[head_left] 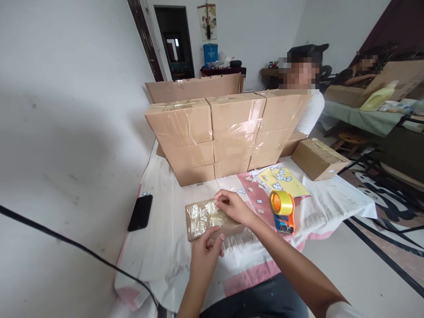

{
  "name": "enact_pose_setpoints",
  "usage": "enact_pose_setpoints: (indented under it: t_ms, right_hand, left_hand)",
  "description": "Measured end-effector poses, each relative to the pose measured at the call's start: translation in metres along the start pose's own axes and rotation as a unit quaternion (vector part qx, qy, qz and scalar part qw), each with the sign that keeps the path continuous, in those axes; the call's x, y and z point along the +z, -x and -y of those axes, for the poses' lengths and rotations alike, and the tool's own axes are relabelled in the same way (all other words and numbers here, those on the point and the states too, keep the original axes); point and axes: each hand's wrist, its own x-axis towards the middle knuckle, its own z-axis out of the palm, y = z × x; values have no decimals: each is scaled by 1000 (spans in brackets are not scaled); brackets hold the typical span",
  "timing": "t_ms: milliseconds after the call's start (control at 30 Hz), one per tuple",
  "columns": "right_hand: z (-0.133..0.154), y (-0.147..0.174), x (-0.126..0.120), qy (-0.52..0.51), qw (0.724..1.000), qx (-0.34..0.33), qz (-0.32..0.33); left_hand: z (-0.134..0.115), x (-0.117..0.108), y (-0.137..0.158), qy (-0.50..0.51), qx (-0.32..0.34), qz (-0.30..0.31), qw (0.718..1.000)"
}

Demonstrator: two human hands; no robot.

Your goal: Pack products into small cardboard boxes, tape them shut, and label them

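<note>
A small cardboard box [198,217] wrapped in shiny clear tape lies on the table in front of me. My left hand [206,247] is at its near side, thumb and fingers loosely curled but apart, with nothing seen between them. Over the top of the box is my right hand [233,206], thumb and fingertips pinched together. Whatever sits in that pinch, if anything, is too small to make out. To the right stands an orange tape dispenser [291,218] carrying a yellowish roll of tape [281,203].
Behind the box rises a stack of taped cartons [232,137]. A black phone [141,213] lies left, near the wall. A yellow sheet [298,183] with small white labels and another carton [319,159] are at right. A person [309,110] sits beyond the stack.
</note>
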Motion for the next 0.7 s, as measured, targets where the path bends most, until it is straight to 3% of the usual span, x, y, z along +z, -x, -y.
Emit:
enact_pose_setpoints:
  t_ms: [100,167,267,367,467,600,700]
  right_hand:
    - [2,-1,-2,49,999,-15,-1]
    - [3,-1,-2,105,994,-20,-2]
    - [1,-1,-2,190,981,-26,-3]
    - [0,-1,-1,251,967,-36,11]
    - [1,-6,-6,351,936,-9,-16]
    - [-10,-21,-41,466,864,80,-174]
    - [-30,-24,-93,474,845,137,-208]
  left_hand:
    - [-1,10,2,113,-63,-12,991]
    - [-3,15,4,98,-42,-61,992]
    - [-4,18,6,-58,56,-130,988]
    - [3,19,7,-230,93,-113,962]
    - [13,21,8,-312,103,-113,938]
    - [18,22,12,-340,112,-123,926]
    - [17,22,14,-335,104,-119,929]
